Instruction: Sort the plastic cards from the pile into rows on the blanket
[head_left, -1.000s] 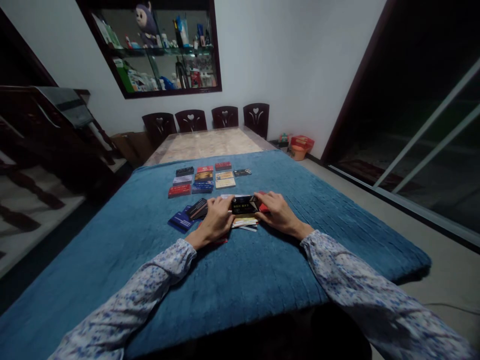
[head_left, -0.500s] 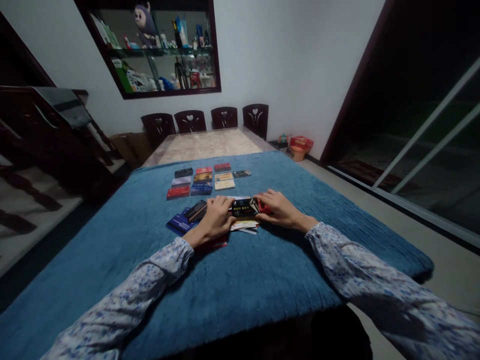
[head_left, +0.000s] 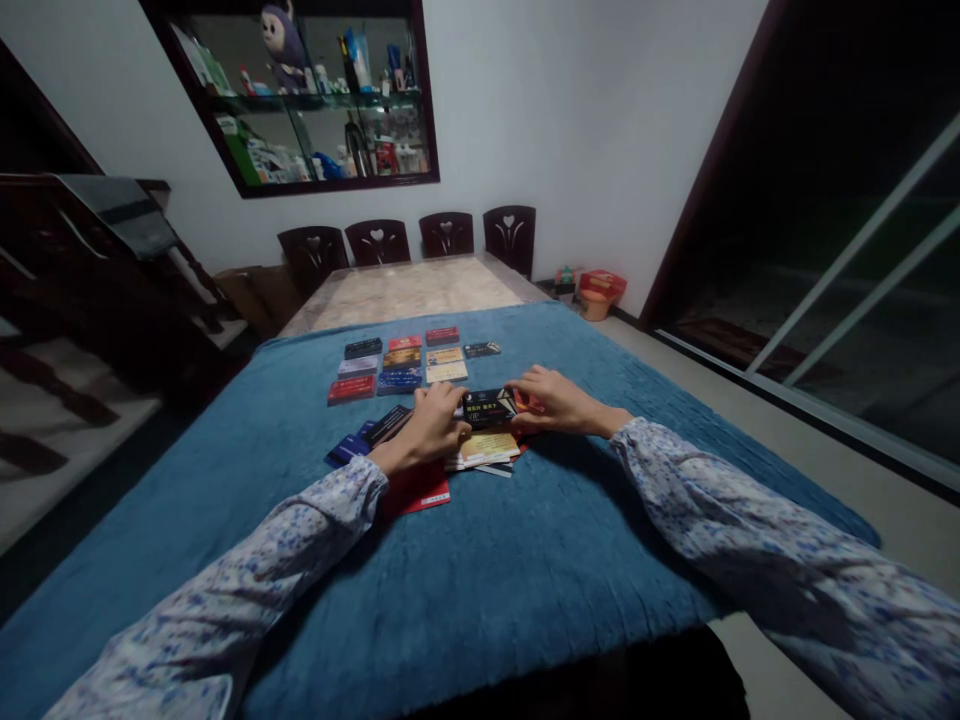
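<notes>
Between my two hands is a black VIP card with yellow lettering, perhaps on top of others. My left hand grips its left end, thumb toward me. At its right end my right hand pinches with fingers and thumb. Beneath lie loose cards: a yellow card, a red card partly under my left wrist, a dark card and a blue card. Farther off stand neat card stacks, among them a red stack, a blue stack and a cream stack.
A blue cloth covers the near part of the table; its bare stone-patterned top shows beyond. Behind it stand several dark chairs. A single black card lies right of the stacks. An orange bucket is on the floor.
The black card and both hands have lifted slightly and moved a little away from me. More of the yellow and red cards beneath now shows.
</notes>
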